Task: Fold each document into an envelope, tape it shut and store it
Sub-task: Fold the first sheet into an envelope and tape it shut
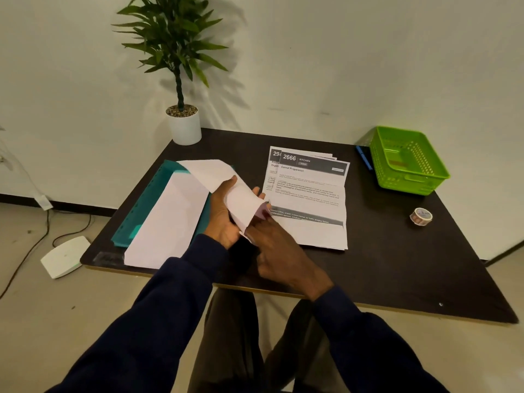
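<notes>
Surface: a dark table [397,265] with a pale edge stands against a plain white wall [340,66] on a beige floor [85,307].

Far left corner: a plant [175,38] in a white pot [185,129]. Far right corner: a green basket [411,181], with a blue pen [363,157] just beside its left wall. A tape roll [421,217] lies apart from the basket, nearer the front.

Centre: a fanned stack of printed documents [312,199], the top sheet headed "2666 Kitchen". Left: a teal folder [136,222] with a flat white sheet [170,219] on top, overhanging the front edge.

Left hand [224,214]: raised above the table between folder and documents, gripping a white envelope [226,177], thumb on its upper face, fingers curled beneath. The envelope bends upward and away from the person.

Right hand [283,256]: fingers reach to the envelope's near end. Whether they pinch it cannot be told; the ends are hidden behind the paper.

Floor, left of the table: a white box [65,256] and dark cables [37,242].
</notes>
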